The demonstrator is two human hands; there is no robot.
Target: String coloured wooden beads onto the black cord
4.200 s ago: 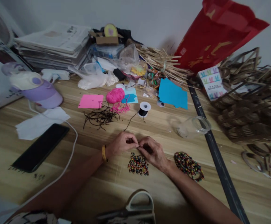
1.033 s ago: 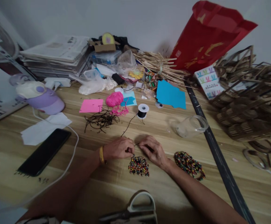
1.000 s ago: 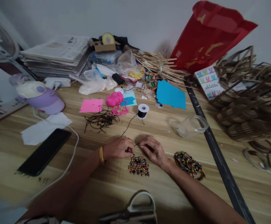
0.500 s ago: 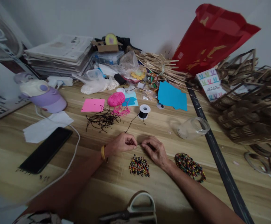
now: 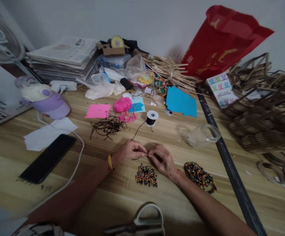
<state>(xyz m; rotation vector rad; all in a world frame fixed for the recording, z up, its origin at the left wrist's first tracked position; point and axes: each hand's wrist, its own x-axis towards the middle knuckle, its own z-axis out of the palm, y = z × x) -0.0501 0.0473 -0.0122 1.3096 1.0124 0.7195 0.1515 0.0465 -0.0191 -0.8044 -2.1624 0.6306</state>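
The left hand (image 5: 130,151) and the right hand (image 5: 164,161) are together at the fingertips, thumb and forefinger of each pinched on what looks like black cord (image 5: 135,158). A short length of it shows below the left fingers; whether a bead sits in the pinch is too small to tell. The left wrist wears a gold bracelet (image 5: 110,162).

Just on the near side of the fingertips lies a pile of loose beads (image 5: 146,176), many-coloured and unstrung. Near the right forearm, to its right, is a heap of bead strands (image 5: 199,176), which look already strung. So some stringing appears done, while the pile is left over. The stretch of cord in view carries no beads, so this length seems barely begun.

Farther off stands a spool (image 5: 152,114), its cord running towards the left hand and out of sight behind it; whether both bits of cord are one is hidden. Left of the spool lies a tangle of black cord pieces (image 5: 108,125), with pink yarn (image 5: 122,105) beyond. A glass jar (image 5: 203,135) lies to the right and a phone (image 5: 48,158) to the left. At the near edge are scissors (image 5: 149,219), with neither hand on them.
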